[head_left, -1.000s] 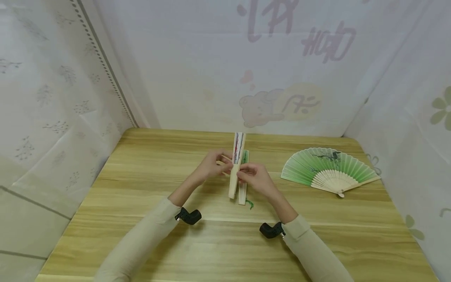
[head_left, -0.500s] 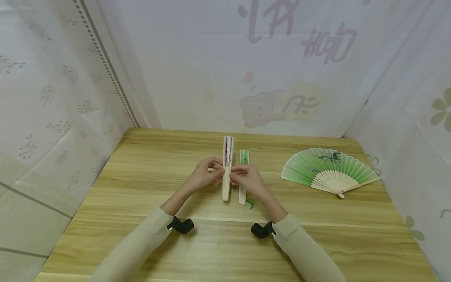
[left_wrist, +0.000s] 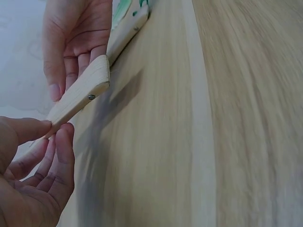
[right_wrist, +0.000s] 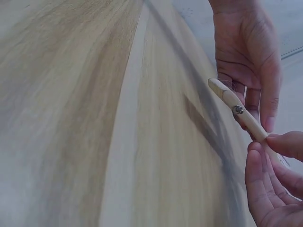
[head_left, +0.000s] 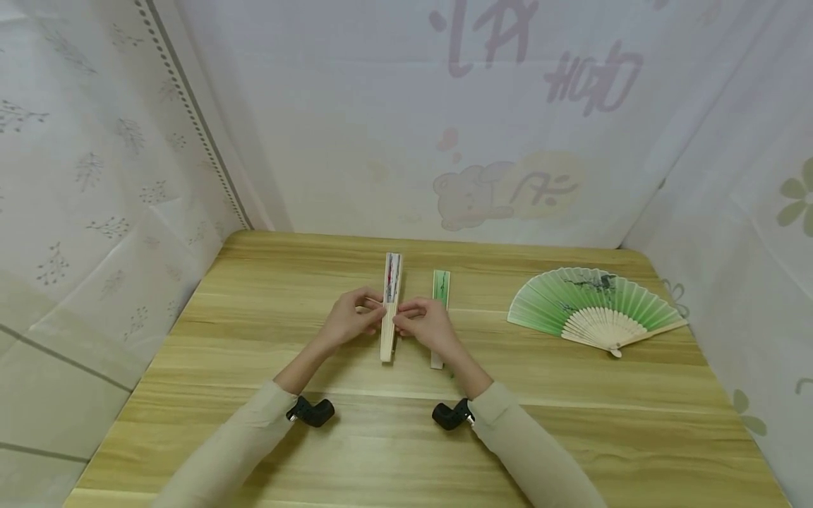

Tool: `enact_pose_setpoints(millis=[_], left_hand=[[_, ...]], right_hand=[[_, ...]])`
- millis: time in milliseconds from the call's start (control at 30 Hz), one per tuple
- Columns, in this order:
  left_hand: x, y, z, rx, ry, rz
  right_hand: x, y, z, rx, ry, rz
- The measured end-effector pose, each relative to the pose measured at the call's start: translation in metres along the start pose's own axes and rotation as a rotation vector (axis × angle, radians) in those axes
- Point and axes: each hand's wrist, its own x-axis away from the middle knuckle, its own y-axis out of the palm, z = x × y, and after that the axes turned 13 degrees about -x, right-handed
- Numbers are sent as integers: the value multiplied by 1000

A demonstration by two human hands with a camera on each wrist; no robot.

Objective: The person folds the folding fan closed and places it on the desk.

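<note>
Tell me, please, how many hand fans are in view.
3: a folded white-and-red fan, pinched by the left grip and right grip; a folded green fan on the table, partly behind the right grip; an open green fan at the table's right.

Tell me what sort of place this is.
Probably a makeshift recording booth: a wood-grain table, printed cloth-like hangings on three sides, and black devices worn at both wrists.
</note>
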Motion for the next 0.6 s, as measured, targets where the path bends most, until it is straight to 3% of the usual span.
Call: enact_pose_setpoints(millis=[133, 467, 600], left_hand=[[2, -6, -4, -27, 1, -6], [8, -20, -15, -23, -27, -29], [11, -23, -12, -35, -31, -29]], right_hand=[[-5, 5, 3, 27, 13, -23], [-10, 19, 5, -30, 69, -53], [-14, 23, 7, -21, 83, -43]])
